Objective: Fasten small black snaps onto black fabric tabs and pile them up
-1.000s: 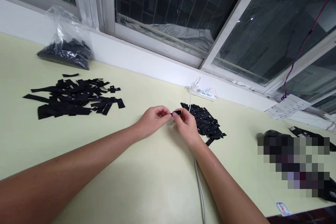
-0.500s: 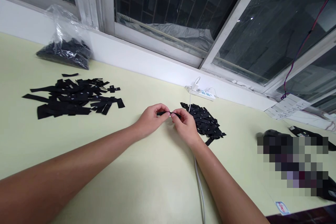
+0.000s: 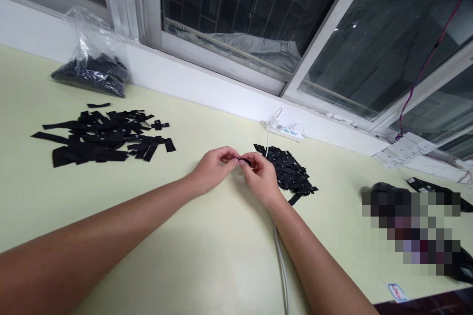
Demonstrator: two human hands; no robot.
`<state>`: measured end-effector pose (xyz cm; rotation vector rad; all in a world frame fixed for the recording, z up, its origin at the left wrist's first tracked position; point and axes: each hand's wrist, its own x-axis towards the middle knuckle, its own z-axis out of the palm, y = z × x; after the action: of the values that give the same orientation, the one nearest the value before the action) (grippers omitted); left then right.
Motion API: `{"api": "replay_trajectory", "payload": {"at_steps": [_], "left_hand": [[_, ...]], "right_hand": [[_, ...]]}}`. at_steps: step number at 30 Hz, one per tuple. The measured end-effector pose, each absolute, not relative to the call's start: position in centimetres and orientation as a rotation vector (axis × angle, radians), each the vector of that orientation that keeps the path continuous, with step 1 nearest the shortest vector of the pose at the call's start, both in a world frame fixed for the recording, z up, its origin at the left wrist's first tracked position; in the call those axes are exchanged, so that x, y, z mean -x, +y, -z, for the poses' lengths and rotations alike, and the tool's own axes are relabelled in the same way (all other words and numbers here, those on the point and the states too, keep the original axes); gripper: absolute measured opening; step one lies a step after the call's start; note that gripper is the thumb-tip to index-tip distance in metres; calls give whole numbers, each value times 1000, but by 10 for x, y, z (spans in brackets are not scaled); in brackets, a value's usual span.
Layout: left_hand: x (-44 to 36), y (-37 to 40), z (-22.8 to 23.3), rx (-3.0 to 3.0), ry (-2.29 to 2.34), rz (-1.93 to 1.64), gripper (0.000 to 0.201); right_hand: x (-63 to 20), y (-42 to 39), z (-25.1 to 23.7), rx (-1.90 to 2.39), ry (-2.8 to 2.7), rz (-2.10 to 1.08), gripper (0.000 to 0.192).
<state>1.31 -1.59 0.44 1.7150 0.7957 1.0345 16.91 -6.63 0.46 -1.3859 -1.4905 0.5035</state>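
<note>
On the pale counter [image 3: 207, 256] lay a spread pile of black strips [image 3: 101, 138] and a smaller heap [image 3: 290, 170]. Our left hand [image 3: 214, 170] and right hand [image 3: 262, 177] pinched one small black strip [image 3: 244, 160] between them, above the counter.

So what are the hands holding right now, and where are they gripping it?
A small black strip, pinched between the left hand and right hand, fingertips at each end.

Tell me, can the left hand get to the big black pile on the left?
Probably yes. Bare table lies between the left hand and that pile, but its fingers now pinch a black strip.
</note>
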Motion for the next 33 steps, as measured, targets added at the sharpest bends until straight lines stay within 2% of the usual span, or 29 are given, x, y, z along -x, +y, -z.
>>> {"api": "replay_trajectory", "payload": {"at_steps": [5,11,18,23,33], "left_hand": [[-13,-17,-5,-1747,816,-1045,14],[-14,-18,-4,-1827,813,-1101,12],[-13,-18,-2,-1927,844,-1147,11],[-12,-19,-2,-1997,844,-1150,13],[-11,-21,-3,-2031,869,-1167,18]], "right_hand": [[-170,-67,-6,1412,-1473,-516,19],[-168,-64,-8,1268,-1268,-870,20],[-168,-68,-15,1227,-1106,-1048,24],[-166,-69,-16,1253,-1062,-1034,32],[-168,-67,-12,1281,-1098,-995,24]]}}
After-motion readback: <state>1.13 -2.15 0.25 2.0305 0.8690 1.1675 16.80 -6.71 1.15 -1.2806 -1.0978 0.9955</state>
